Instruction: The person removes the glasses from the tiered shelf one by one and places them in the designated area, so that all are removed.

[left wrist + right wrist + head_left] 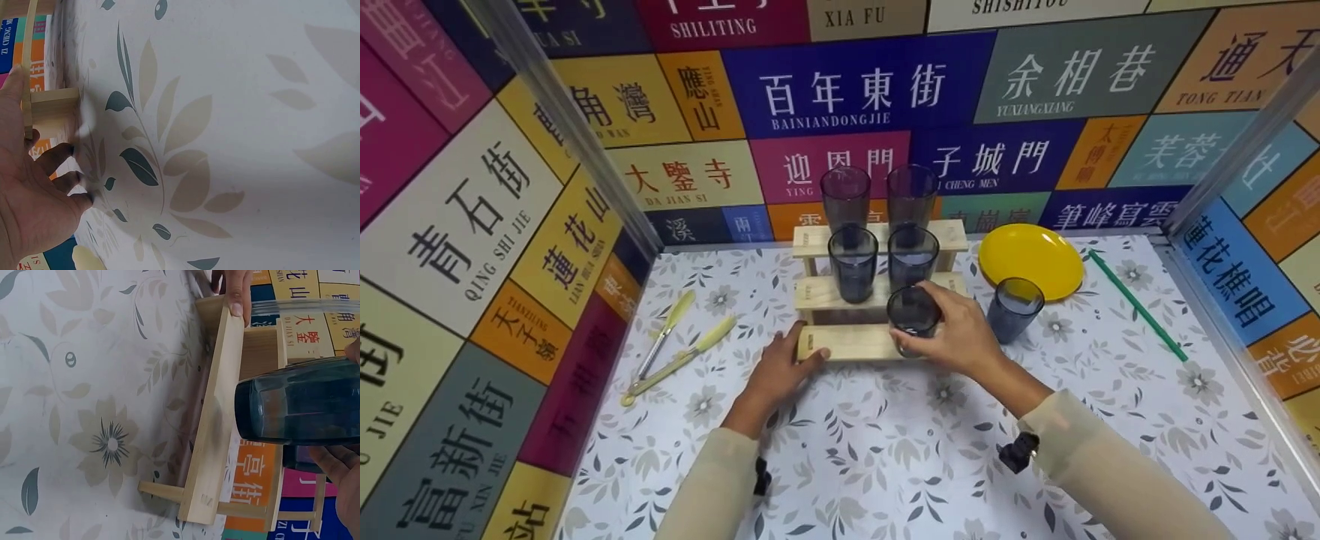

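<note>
A three-step wooden rack (847,343) stands mid-table. My left hand (781,367) grips the left end of its lowest step; in the left wrist view the thumb lies against the board and the other fingers (70,179) spread below. My right hand (960,330) holds a dark tinted glass (913,311) upright over the right part of that step, its base (243,410) close to the board in the right wrist view. Two matching glasses (853,266) stand on the middle step and two more (845,196) on the top one. Another dark glass (1016,309) stands right of my right hand.
A yellow plate (1031,261) lies at the back right, with a green stick (1138,305) beside it. Tongs with pale yellow ends (679,352) lie on the left of the flower-patterned table (855,450). Sign-covered panels (855,82) enclose the back and sides.
</note>
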Demonstrator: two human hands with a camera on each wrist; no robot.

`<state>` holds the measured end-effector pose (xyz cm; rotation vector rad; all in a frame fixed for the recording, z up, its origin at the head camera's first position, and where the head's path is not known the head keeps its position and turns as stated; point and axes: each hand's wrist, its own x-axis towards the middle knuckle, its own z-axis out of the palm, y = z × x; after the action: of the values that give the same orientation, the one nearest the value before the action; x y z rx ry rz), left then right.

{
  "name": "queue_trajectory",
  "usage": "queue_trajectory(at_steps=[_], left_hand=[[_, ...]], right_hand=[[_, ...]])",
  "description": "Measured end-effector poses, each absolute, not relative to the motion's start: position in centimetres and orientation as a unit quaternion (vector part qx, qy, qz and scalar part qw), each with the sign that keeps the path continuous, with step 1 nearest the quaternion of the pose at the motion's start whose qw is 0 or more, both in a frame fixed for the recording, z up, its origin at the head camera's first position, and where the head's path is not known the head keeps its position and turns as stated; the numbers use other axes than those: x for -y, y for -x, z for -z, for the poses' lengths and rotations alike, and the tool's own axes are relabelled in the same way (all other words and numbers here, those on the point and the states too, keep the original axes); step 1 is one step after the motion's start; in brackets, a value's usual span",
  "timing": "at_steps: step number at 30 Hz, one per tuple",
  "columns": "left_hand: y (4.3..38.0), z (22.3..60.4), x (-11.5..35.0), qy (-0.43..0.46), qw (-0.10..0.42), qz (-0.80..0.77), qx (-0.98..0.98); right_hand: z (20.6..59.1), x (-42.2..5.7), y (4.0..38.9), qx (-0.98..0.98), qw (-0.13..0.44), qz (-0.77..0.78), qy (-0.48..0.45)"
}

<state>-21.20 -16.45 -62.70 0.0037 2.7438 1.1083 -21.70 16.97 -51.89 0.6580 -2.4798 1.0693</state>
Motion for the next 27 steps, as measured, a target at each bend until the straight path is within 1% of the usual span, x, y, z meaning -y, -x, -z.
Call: queue_trajectory(at_steps=[10, 27], left_hand=[[21.1, 62.7, 16.5, 0.008, 0.102, -0.381, -0.919], [21.2, 62.8, 16.5, -0.004, 0.092, -0.372, -0.924]], right_hand=[[51.5, -19.5, 21.4, 0.887, 0.185, -0.367, -0.212], [51.8, -23.8, 20.6, 0.9, 0.184, -0.354, -0.175]])
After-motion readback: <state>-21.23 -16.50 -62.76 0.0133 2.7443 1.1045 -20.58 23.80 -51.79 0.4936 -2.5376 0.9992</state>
